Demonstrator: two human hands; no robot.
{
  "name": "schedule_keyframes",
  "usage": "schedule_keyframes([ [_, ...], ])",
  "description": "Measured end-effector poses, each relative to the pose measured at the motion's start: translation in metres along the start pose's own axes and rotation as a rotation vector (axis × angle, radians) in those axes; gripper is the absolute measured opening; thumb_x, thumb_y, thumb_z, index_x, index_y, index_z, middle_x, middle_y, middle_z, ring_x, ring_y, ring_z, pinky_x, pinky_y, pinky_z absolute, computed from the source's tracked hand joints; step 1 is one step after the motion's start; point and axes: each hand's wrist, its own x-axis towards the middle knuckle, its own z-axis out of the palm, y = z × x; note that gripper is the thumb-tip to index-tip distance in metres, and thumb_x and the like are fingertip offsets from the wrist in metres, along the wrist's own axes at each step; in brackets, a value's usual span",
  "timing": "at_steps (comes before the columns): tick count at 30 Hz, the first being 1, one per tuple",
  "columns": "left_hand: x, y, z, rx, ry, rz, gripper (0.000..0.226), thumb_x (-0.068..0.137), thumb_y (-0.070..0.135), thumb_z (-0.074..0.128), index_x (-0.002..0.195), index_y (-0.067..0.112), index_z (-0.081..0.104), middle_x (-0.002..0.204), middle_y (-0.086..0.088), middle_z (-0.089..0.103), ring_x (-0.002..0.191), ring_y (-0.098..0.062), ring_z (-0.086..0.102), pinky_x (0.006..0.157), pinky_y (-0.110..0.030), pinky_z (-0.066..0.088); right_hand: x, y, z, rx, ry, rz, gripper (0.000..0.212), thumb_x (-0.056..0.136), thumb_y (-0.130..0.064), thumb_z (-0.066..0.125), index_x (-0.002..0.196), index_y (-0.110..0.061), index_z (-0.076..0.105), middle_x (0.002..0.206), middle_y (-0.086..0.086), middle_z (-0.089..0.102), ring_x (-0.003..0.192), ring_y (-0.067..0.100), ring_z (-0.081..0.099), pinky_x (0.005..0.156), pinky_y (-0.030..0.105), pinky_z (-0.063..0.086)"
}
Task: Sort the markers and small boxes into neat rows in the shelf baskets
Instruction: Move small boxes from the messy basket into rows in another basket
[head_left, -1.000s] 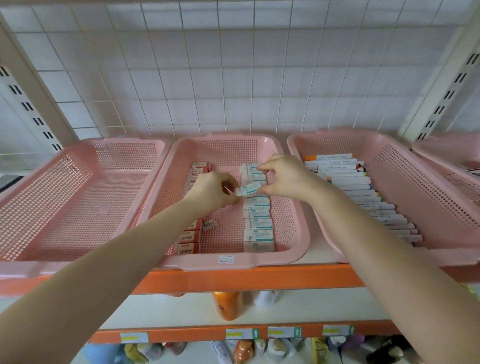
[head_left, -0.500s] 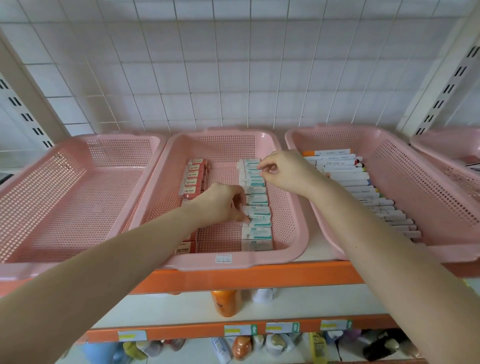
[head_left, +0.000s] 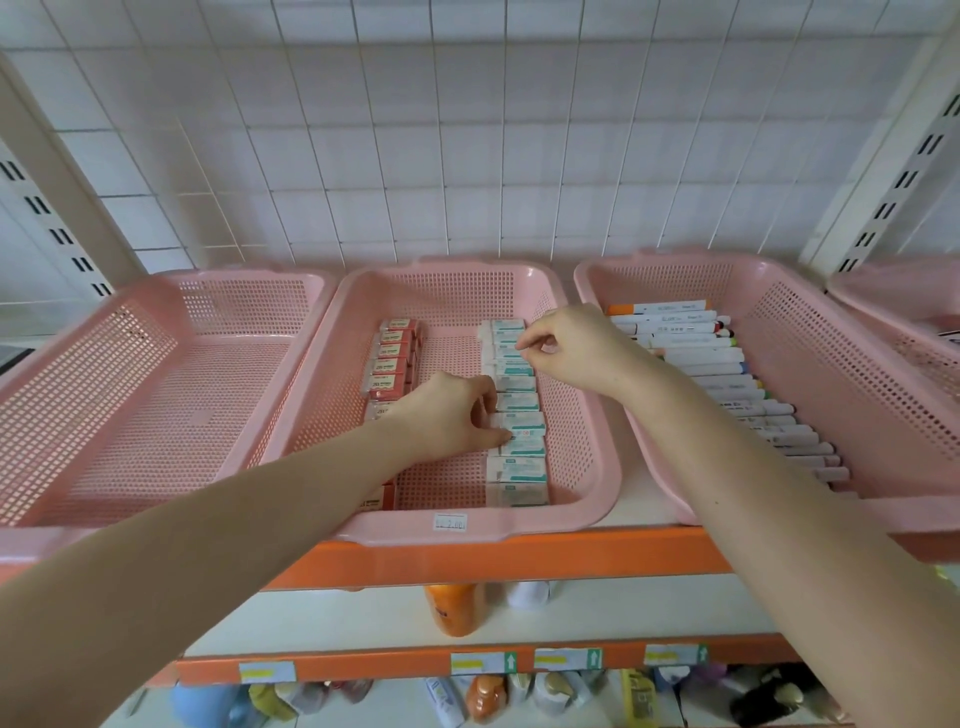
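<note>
A wall of white tiles (head_left: 467, 130), evenly lit, stands behind the shelf, with a thin wire grid (head_left: 203, 182) before it. White slotted uprights (head_left: 893, 171) rise at both sides. The shelf front edge (head_left: 545, 558) is orange. The lower board (head_left: 337, 618) is white, and under it stand perhaps bottles (head_left: 483, 696), blurred.

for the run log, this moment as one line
straightening teal-and-white cardboard box row | in middle pink mesh basket | left hand pinches a box | right hand at far boxes, grip unclear
</note>
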Motion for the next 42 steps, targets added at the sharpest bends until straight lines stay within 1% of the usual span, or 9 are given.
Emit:
schedule_keyframes([
  [6, 0.000, 0.000, 0.001, 0.008, 0.019, -0.030, 0.044, 0.077, 0.047, 0.071, 0.106, 0.020, 0.051, 0.087, 0.005, 0.064, 0.080, -0.014, 0.063, 0.075, -0.036, 0.055, -0.002, -0.001, 0.001, 0.001, 0.005, -0.008, 0.022, 0.090, -0.016, 0.058, 0.108, -0.013, 0.071, 0.108, 0.000, 0.070, 0.098, 0.010, 0.062, 0.091, 0.024, 0.047],
  [11, -0.001, 0.007, -0.029, 0.067, -0.011, -0.006, 0.053, 0.080, 0.049, 0.067, 0.120, 0.021, 0.046, 0.105, 0.003, 0.064, 0.074, -0.012, 0.056, 0.070, -0.026, 0.047, 0.001, -0.003, -0.017, -0.045, -0.041, -0.004, 0.026, 0.091, -0.019, 0.058, 0.115, -0.014, 0.068, 0.115, -0.001, 0.067, 0.100, 0.010, 0.060, 0.086, 0.017, 0.041],
  [14, 0.004, 0.021, -0.060, 0.070, 0.038, 0.021, 0.050, 0.084, 0.043, 0.064, 0.125, 0.020, 0.046, 0.115, 0.001, 0.062, 0.089, -0.015, 0.058, 0.083, -0.028, 0.047, 0.000, 0.005, -0.053, -0.075, -0.002, 0.015, 0.038, 0.090, -0.022, 0.059, 0.127, -0.018, 0.059, 0.119, 0.000, 0.063, 0.094, 0.010, 0.055, 0.087, 0.022, 0.041],
  [17, 0.017, 0.047, -0.068, 0.060, 0.157, 0.111, 0.046, 0.087, 0.037, 0.062, 0.126, 0.017, 0.049, 0.124, -0.002, 0.056, 0.112, -0.021, 0.052, 0.093, -0.028, 0.040, -0.015, 0.029, -0.095, -0.150, 0.019, 0.031, 0.053, 0.089, -0.026, 0.061, 0.139, -0.021, 0.045, 0.132, 0.004, 0.056, 0.114, 0.019, 0.053, 0.098, 0.030, 0.041],
  [24, 0.090, 0.188, -0.014, -0.022, 0.223, 0.407, 0.061, 0.072, 0.056, 0.046, 0.121, 0.021, 0.055, 0.127, 0.000, 0.053, 0.121, -0.027, 0.046, 0.105, -0.039, 0.026, -0.146, 0.163, -0.186, -0.219, 0.059, 0.335, 0.047, 0.088, -0.013, 0.062, 0.133, -0.007, 0.050, 0.132, 0.013, 0.051, 0.123, 0.029, 0.047, 0.095, 0.017, 0.034],
  [27, 0.116, 0.249, 0.005, -0.074, 0.195, 0.532, 0.069, 0.066, 0.056, 0.039, 0.122, 0.019, 0.056, 0.127, -0.004, 0.053, 0.119, -0.029, 0.046, 0.101, -0.039, 0.036, -0.197, 0.207, -0.215, -0.279, 0.062, 0.470, 0.050, 0.089, -0.018, 0.064, 0.135, -0.006, 0.049, 0.138, 0.014, 0.049, 0.125, 0.026, 0.047, 0.098, 0.022, 0.030],
  [32, 0.157, 0.338, 0.041, -0.089, 0.165, 0.661, 0.070, 0.068, 0.056, 0.036, 0.119, 0.015, 0.058, 0.121, -0.008, 0.057, 0.118, -0.030, 0.048, 0.102, -0.037, 0.034, -0.260, 0.275, -0.235, -0.285, 0.082, 0.581, 0.046, 0.087, -0.013, 0.065, 0.131, -0.010, 0.053, 0.134, 0.014, 0.051, 0.121, 0.028, 0.050, 0.095, 0.024, 0.033],
  [37, 0.200, 0.395, 0.068, -0.128, 0.113, 0.615, 0.042, 0.082, 0.037, 0.052, 0.119, 0.018, 0.058, 0.123, -0.005, 0.058, 0.118, -0.026, 0.051, 0.100, -0.035, 0.038, -0.279, 0.332, -0.254, -0.293, -0.047, 0.559, 0.048, 0.089, -0.018, 0.063, 0.135, -0.016, 0.049, 0.138, 0.007, 0.048, 0.123, 0.020, 0.048, 0.094, 0.022, 0.033],
  [42, 0.241, 0.429, 0.076, 0.062, -0.059, 0.471, 0.044, 0.092, 0.035, 0.057, 0.132, 0.018, 0.050, 0.136, -0.003, 0.051, 0.123, -0.022, 0.047, 0.099, -0.032, 0.037, -0.262, 0.373, -0.271, -0.288, -0.142, 0.499, 0.046, 0.089, -0.017, 0.063, 0.133, -0.016, 0.051, 0.133, 0.005, 0.053, 0.118, 0.018, 0.053, 0.093, 0.026, 0.039],
])
